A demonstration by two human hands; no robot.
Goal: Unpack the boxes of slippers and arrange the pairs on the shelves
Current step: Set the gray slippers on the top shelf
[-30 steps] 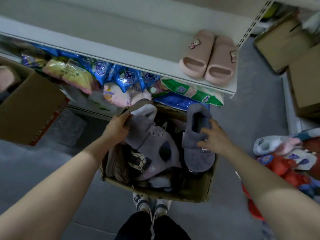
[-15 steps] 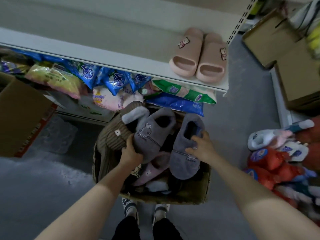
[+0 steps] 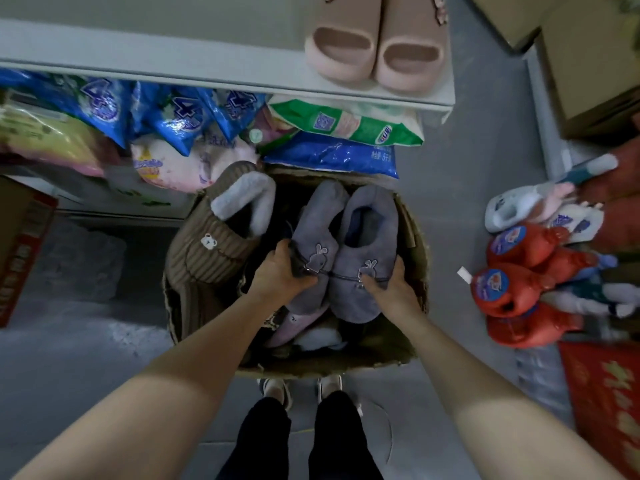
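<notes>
The left hand [image 3: 280, 275] grips the left grey slipper [image 3: 317, 233] at its outer edge, near the toe. The right hand [image 3: 391, 289] grips the right grey slipper [image 3: 369, 237] the same way. Both slippers are held side by side, touching, toes toward the person, over the open box [image 3: 419, 237]. A brown slipper [image 3: 214, 247] lies at the box's left side. Pink slides [image 3: 374, 50] stand on the shelf [image 3: 173, 53].

**Floor** [image 3: 86, 341], grey: open cardboard box [image 3: 346, 367] stood at ctr. Red bottles [image 3: 512, 282] heaped to R of box. Red-edged carton [image 3: 24, 237] to L of box.

**White shelf** [image 3: 207, 60], beyond box: 1 pr pink slides [image 3: 377, 46], set side by side. Beneath shelf, just beyond box: blue bags [image 3: 173, 112] and green pack [image 3: 346, 124], piled.
</notes>
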